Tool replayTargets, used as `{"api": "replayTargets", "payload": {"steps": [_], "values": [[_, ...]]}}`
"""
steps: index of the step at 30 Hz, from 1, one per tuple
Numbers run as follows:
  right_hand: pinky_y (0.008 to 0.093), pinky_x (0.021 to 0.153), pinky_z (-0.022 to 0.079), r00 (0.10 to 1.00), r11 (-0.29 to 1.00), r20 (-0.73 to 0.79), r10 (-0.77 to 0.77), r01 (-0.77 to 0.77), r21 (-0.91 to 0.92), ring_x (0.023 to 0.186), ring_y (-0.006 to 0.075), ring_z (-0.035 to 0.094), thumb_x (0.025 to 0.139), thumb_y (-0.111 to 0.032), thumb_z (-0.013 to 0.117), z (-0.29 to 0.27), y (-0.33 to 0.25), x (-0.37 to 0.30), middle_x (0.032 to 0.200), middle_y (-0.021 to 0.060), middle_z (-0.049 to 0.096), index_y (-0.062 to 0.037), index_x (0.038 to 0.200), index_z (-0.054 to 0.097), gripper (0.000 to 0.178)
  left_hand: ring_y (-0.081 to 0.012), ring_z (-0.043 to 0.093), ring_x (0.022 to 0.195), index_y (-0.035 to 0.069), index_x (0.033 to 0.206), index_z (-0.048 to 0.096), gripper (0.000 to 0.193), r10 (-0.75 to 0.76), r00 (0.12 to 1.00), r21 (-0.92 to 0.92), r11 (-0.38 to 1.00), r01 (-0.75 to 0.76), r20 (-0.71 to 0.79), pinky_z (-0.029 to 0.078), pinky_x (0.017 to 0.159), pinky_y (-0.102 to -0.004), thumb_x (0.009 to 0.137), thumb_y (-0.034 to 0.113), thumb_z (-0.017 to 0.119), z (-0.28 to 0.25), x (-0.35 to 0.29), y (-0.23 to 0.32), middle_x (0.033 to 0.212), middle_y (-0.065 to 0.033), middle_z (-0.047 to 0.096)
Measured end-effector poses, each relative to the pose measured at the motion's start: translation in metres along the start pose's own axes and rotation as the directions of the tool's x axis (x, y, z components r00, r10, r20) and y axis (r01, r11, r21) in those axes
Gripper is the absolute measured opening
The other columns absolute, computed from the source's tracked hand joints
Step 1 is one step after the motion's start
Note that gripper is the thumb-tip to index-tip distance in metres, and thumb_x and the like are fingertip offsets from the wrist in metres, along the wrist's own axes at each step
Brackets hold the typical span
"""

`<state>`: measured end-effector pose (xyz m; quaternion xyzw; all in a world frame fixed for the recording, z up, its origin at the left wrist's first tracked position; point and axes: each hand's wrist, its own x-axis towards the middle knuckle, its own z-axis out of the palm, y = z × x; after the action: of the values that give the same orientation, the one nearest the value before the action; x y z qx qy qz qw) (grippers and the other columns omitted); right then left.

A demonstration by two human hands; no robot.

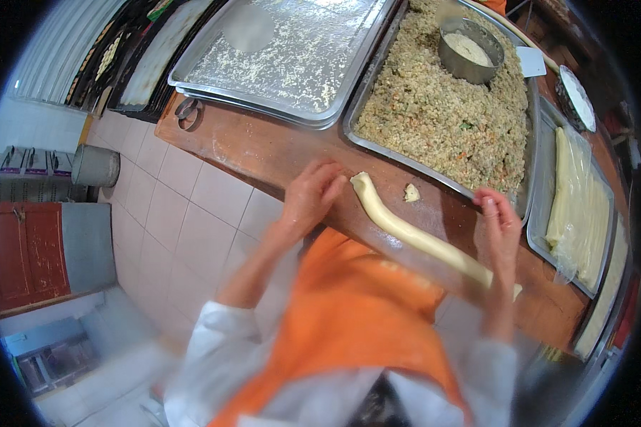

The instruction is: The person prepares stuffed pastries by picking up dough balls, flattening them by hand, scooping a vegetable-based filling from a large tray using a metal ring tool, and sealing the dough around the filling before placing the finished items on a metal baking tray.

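A long pale dough roll (pixel 413 238) lies on the wooden table, slanting from its folded left end down to the right. My left hand (pixel 310 196) is beside that left end, its fingers curled and pressed together; whatever may be in them is hidden. Above the roll's right end, my right hand (pixel 498 220) has its fingers bent in a pinch near the corner of the filling tray; I cannot make out anything in them. A small torn scrap of dough (pixel 412 192) rests behind the roll.
Behind stands a metal tray (pixel 350 139) heaped with crumbly filling (pixel 441 107), a round metal container (pixel 473 53) sitting on it. Stacked flour-dusted trays (pixel 285 57) are at the back left, beside ring cutters (pixel 187 114). Plastic-covered dough strips (pixel 577 206) lie on a tray at right.
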<state>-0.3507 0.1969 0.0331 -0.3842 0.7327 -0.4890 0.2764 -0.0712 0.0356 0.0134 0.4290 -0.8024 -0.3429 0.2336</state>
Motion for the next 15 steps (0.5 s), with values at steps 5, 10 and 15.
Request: {"api": "replayTargets", "payload": {"steps": [5, 10, 15], "values": [[0.0317, 0.080, 0.044, 0.955, 0.939, 0.239, -0.176, 0.236, -0.252, 0.089, 0.0265, 0.058, 0.084, -0.015, 0.054, 0.040, -0.030, -0.024, 0.095, 0.0131, 0.061, -0.0040, 0.100, 0.059, 0.020, -0.0340, 0.054, 0.091, 0.005, 0.107, 0.056, 0.030, 0.225, 0.961, 0.050, 0.970, -0.236, 0.160, 0.044, 0.078, -0.0360, 0.080, 0.018, 0.056, 0.030, 0.010, -0.012, 0.107, -0.0174, 0.053], [0.0398, 0.074, 0.044, 0.939, 0.790, 0.261, -0.223, 0.331, -0.516, 0.085, 0.0341, 0.054, 0.081, -0.015, 0.057, 0.071, -0.017, -0.015, 0.099, 0.0145, 0.056, -0.0065, 0.112, 0.051, 0.033, -0.0312, 0.055, 0.092, 0.004, 0.101, 0.055, 0.028, -0.034, 0.922, 0.139, 0.990, -0.022, 0.387, 0.045, 0.077, -0.0372, 0.078, 0.019, 0.060, 0.007, 0.017, 0.012, 0.106, -0.0152, 0.052], [0.0389, 0.069, 0.044, 0.913, 0.878, 0.324, -0.248, 0.353, -0.323, 0.081, 0.0326, 0.055, 0.077, -0.009, 0.059, 0.103, -0.017, 0.000, 0.091, 0.0131, 0.055, -0.0046, 0.097, 0.056, 0.021, -0.0196, 0.056, 0.089, 0.002, 0.102, 0.050, 0.025, -0.021, 0.911, -0.476, 0.847, 0.235, 0.412, 0.048, 0.073, -0.0317, 0.082, 0.016, 0.057, 0.008, -0.014, 0.008, 0.102, -0.0092, 0.053]]}}
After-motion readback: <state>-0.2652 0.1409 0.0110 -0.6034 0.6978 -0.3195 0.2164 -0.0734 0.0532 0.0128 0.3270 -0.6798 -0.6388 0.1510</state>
